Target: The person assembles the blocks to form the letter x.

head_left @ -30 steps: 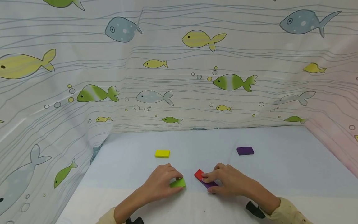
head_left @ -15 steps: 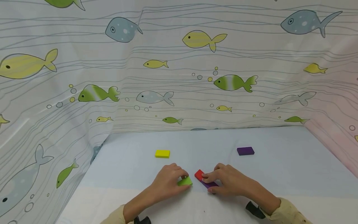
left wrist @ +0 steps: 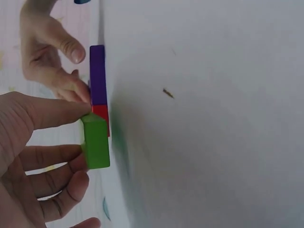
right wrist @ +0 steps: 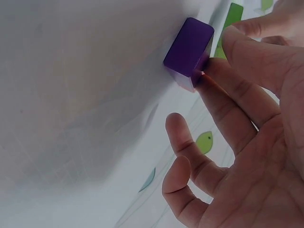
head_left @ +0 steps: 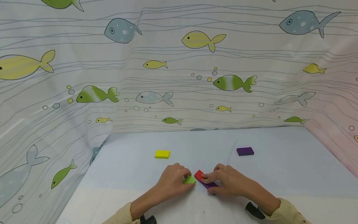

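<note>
Near the front middle of a pale table [head_left: 126, 168], a person's left hand [head_left: 174, 181] pinches a green block [head_left: 190, 180] between thumb and bent fingers. Just to its right, a red block [head_left: 199, 175] and a near purple block [head_left: 209, 184] lie end to end in a slanting line, the red at the far end. The green block is just beside the red one; whether the two touch is hard to tell. The right hand [head_left: 230, 181] holds the near purple block, its thumb by the near end and its fingertips bent at the seam with the red block; seen from the right wrist, the ring and little fingers curl in free air. Farther back on the table lie two more blocks, well apart: a yellow block [head_left: 162, 154] beyond the left hand and a far purple block [head_left: 245, 151] beyond the right. A small brown fleck [left wrist: 168, 93] marks the table in the left wrist view. Cream sleeves [head_left: 289, 211] and a dark object [head_left: 255, 210] show at each wrist. Behind everything stands white fabric [head_left: 181, 77] printed with yellow, green and blue fish, turning pinkish at the right edge.
</note>
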Tool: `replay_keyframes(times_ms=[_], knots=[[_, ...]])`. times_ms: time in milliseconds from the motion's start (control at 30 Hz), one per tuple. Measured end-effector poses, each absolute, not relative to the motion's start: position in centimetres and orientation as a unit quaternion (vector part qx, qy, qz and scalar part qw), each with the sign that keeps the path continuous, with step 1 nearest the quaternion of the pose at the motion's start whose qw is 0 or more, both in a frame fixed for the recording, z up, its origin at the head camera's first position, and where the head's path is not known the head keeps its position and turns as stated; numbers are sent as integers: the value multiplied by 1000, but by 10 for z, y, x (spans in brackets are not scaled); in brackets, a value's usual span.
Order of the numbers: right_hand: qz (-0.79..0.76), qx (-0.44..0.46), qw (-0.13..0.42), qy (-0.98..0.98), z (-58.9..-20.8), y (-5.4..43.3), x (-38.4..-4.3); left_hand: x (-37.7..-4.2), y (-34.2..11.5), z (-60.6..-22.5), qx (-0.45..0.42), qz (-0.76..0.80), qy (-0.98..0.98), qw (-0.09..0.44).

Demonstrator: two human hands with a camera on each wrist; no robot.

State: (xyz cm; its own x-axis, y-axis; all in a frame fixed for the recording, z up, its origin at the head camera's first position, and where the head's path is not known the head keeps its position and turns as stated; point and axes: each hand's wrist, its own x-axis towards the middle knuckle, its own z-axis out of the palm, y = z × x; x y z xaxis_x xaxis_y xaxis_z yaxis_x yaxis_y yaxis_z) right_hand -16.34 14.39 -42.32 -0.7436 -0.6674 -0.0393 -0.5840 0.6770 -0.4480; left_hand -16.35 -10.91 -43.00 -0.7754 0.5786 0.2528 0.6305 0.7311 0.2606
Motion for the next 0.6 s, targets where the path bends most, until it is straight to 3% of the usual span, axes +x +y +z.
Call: replay_keyframes(times_ms=[600], knots=[[-213,-345,101,909,-422,144,-163,-163,-94,-435,-253,-160,-952,57]])
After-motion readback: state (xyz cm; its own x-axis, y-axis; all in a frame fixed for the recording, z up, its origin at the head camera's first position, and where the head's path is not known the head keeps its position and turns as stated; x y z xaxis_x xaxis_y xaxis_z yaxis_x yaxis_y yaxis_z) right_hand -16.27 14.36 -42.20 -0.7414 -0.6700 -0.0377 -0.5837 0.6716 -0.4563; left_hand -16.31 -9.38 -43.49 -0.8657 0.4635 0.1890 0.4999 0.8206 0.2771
